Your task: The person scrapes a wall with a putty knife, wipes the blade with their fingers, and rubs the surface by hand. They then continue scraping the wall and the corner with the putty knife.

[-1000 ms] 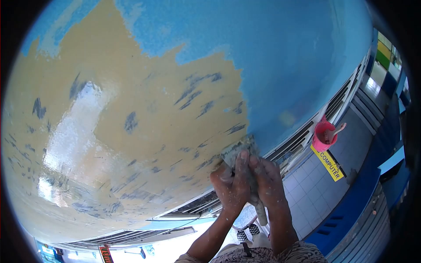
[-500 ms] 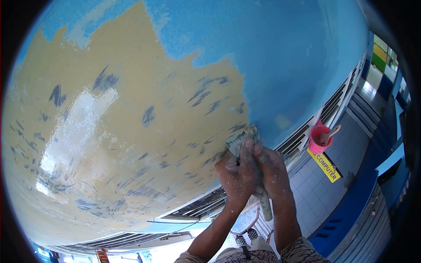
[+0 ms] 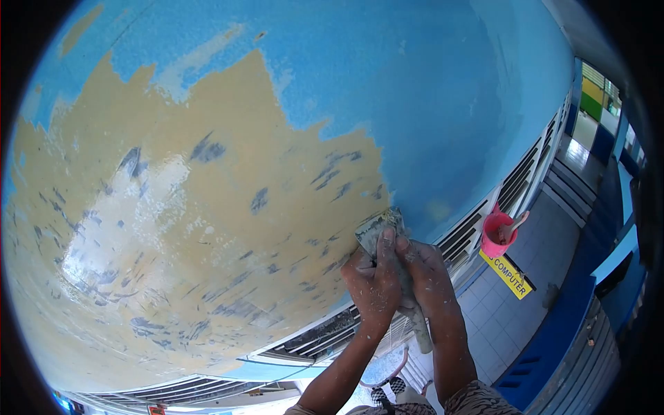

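While left hand (image 3: 373,287) and right hand (image 3: 430,277) clamp fingers (image 3: 356,266) on scraper (image 3: 371,232), blade nears tan-blue edge (image 3: 389,197) (open blue wall (image 3: 449,124) beyond).

Pale tiled floor (image 3: 494,321), slatted white-framed vents (image 3: 522,181), yellow COMPUTER sign (image 3: 507,275), yellow and green panels (image 3: 592,98) far right

COMPUTER: dark capitals, slanting along yellow sign (image 3: 512,281), right side of head view. Lettering just ahead of it, up by pink bucket (image 3: 493,238), partly hidden, no making it out. Down at bottom edge, small red-orange sign (image 3: 156,410) peeking in, cut off, its lettering unreadable.
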Motion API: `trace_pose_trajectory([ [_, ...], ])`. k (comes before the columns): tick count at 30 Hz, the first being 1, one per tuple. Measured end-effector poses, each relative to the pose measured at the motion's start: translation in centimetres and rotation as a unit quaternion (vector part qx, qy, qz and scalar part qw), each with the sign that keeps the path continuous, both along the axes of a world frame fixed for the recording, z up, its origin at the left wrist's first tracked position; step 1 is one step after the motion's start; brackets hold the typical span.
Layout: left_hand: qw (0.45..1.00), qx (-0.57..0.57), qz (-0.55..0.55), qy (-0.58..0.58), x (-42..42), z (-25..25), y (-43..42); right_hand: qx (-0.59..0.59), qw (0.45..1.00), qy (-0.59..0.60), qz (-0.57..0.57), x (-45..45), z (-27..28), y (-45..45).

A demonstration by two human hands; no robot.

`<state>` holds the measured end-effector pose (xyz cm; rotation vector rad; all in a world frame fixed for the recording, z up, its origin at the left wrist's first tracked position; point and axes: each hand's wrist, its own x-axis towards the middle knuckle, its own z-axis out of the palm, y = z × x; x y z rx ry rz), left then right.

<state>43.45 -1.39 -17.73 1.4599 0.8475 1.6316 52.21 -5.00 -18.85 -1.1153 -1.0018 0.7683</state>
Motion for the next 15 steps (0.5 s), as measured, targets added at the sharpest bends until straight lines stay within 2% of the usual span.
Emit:
trace_pose_trajectory([
  [3, 0.999, -0.033, -0.031, 0.027, 0.0, 1.9, 0.4, -0.007, 1.000, -0.013, -0.004, 0.3, 1.6, -0.1],
  [5, 0.999, -0.034, -0.023, 0.033, 0.3, 2.8, 0.4, -0.027, 0.998, 0.051, 0.038, 0.6, 3.7, -0.1],
  [7, 0.999, -0.028, -0.015, 0.037, 0.6, 2.3, 0.5, -0.019, 0.999, 0.022, 0.028, 0.5, 2.9, -0.3],
  [8, 1.000, 0.007, 0.006, 0.005, 0.9, 0.6, 0.8, -0.011, 1.000, -0.001, 0.017, 0.5, 2.4, -0.3],
  [10, 0.998, 0.047, 0.026, -0.029, 0.8, 1.2, 0.8, 0.002, 1.000, -0.020, 0.004, 0.4, 2.4, -0.2],
  [12, 1.000, 0.004, -0.012, 0.021, 0.5, 2.0, 0.5, 0.007, 0.999, -0.039, -0.004, 0.5, 3.3, -0.4],
  [14, 1.000, -0.020, -0.020, 0.010, 0.9, 3.1, 0.4, -0.071, 0.997, 0.005, 0.029, 1.1, 5.7, -1.0],
  [15, 0.999, -0.040, -0.030, 0.001, 1.1, 3.5, 0.4, -0.072, 0.997, 0.000, 0.029, 1.4, 5.2, -0.7],
])
